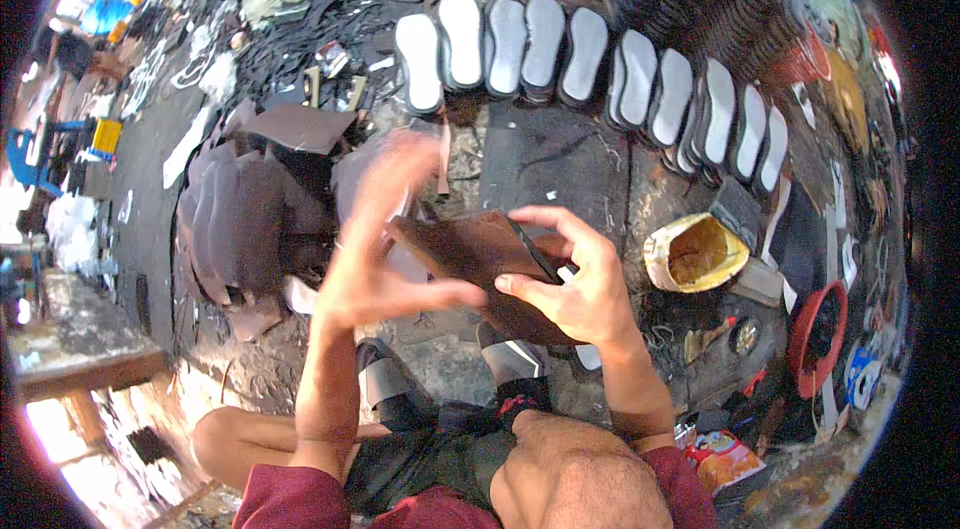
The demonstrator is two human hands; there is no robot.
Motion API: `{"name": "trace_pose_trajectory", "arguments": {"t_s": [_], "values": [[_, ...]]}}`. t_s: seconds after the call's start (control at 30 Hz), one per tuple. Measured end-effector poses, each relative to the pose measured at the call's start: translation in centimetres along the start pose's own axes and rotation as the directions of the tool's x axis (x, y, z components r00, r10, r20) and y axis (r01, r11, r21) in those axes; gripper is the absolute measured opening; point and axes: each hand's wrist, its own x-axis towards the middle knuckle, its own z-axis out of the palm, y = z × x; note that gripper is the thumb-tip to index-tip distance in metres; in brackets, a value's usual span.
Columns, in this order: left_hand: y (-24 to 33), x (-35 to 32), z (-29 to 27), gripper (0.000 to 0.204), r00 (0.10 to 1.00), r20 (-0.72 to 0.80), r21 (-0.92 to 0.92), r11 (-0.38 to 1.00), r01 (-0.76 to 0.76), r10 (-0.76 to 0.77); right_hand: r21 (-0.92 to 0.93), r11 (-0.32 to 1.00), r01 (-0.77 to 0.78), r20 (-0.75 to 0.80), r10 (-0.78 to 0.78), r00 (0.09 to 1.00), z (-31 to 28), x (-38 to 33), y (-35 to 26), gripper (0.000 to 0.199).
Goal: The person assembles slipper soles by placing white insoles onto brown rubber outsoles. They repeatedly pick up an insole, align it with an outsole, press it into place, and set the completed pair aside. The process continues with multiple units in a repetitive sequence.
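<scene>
Pale grey soles [583, 54] stood stacked in a curved row, so that part seemed done; the brown sheet [475, 240], nearer us than that row, we judged unfinished. Our right hand [585, 281] pinched its right side, thumb uppermost; our left hand [372, 254] was spread and blurred, its contact unclear. The sheet looked flat, with one blackish edge.

Footwear workshop: stacked soles [582, 54], strewn scraps [372, 17]
</scene>
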Motion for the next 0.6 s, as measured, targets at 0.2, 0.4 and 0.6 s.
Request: {"name": "trace_pose_trajectory", "arguments": {"t_s": [0.2, 0.4, 0.6], "values": [[-0.4, 0.5, -0.6, 0.067, 0.841, 0.512, -0.159, 0.942, 0.296, -0.178, 0.047, 0.995, -0.085, 0.166, 0.076, 0.983, -0.7, 0.2, -0.7, 0.043], [-1.1, 0.0, -1.2, 0.058, 0.868, 0.466, -0.298, 0.893, 0.336, -0.170, 0.329, 0.893, -0.309, 0.265, 0.226, 0.937, -0.4, 1.1, 0.3, 0.036], [-1.6, -0.2, -1.8, 0.046, 0.775, 0.471, -0.054, 0.863, 0.503, -0.422, -0.153, 0.982, 0.110, -0.039, -0.117, 0.992, 1.1, 1.9, 0.0, 0.027]]}}
